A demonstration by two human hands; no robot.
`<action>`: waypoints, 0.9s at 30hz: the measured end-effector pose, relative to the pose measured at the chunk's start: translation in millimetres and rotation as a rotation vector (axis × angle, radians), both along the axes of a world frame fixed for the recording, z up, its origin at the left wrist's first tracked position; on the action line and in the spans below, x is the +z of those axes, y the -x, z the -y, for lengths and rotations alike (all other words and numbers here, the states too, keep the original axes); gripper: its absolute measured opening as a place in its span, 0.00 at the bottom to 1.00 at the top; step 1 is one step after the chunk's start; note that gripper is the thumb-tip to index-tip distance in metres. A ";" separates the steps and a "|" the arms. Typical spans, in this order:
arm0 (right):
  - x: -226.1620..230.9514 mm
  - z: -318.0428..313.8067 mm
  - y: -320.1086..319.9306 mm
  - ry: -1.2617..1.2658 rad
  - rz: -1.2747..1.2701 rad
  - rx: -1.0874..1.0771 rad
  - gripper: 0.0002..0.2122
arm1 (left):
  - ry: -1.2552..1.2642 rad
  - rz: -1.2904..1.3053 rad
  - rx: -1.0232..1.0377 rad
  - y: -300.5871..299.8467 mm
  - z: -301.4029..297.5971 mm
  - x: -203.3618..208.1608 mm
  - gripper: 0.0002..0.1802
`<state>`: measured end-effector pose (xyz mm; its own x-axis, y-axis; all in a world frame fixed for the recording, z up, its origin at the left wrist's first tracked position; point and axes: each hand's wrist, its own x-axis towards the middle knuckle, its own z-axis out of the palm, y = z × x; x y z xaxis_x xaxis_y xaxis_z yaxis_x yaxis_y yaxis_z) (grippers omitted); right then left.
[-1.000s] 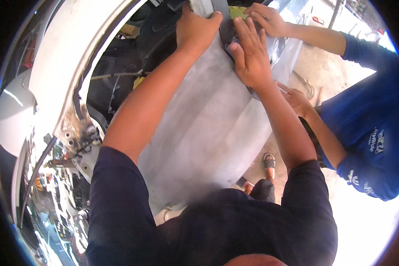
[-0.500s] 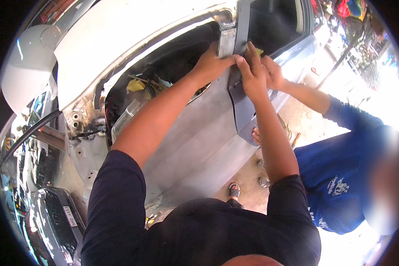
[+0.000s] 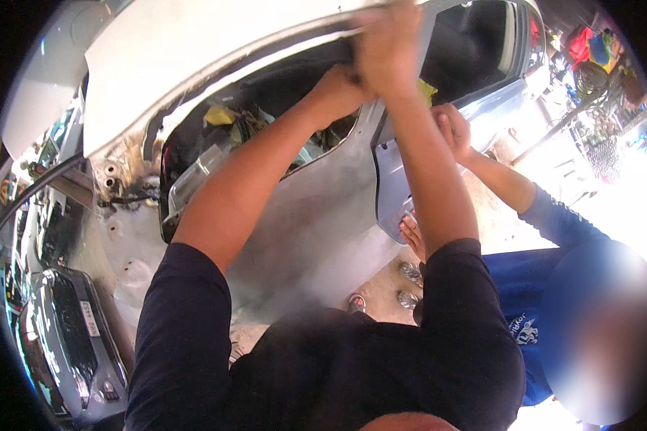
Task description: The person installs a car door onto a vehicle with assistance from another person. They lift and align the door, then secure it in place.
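In front of me is a car door [image 3: 287, 223] with a dull grey panel, its window opening without glass. My left hand [image 3: 340, 93] is curled closed around the upright rear part of the door's window frame [image 3: 369, 118]. Higher on the same upright is my right hand [image 3: 389, 54], smeared by motion; its fingers and what they touch cannot be made out. Both hands hide most of this upright. Beyond it stands the car's rear door [image 3: 394, 179], grey-blue. A co-worker's fist [image 3: 451, 129] is beside its upper edge, and the co-worker's other hand [image 3: 411, 233] touches its lower edge.
The white car roof [image 3: 223, 36] curves across the top. At the right a co-worker in a blue shirt [image 3: 507, 276] stands close to my right arm. A dark grey car part with a plate [image 3: 72, 337] lies at the lower left. Something yellow [image 3: 219, 116] shows inside the cabin.
My right hand has moved up the upright, away from my left thumb. My left hand has closed at the frame. The co-worker's upper hand has drawn away from my right hand.
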<state>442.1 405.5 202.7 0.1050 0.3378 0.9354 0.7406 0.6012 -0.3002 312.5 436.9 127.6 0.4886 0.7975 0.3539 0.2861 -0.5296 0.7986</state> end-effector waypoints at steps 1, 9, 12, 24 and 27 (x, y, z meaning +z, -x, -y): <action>4.1 -3.6 -2.8 -0.079 0.074 -0.031 0.36 | 0.098 0.009 -0.005 2.7 4.5 0.9 0.34; 47.5 -4.9 -14.7 -0.622 0.261 0.061 0.38 | 0.090 -0.008 0.010 -1.0 16.6 8.8 0.39; 18.4 -9.8 -1.3 -0.264 0.372 -0.177 0.40 | 0.013 -0.063 0.043 -2.0 11.9 5.4 0.37; 6.0 -17.0 -6.2 -0.319 0.346 -0.118 0.36 | -0.200 -0.577 0.394 40.3 140.1 15.2 0.50; 4.8 -7.6 -5.6 -0.425 0.340 -0.112 0.31 | -0.510 -0.492 0.483 92.8 244.6 -2.7 0.45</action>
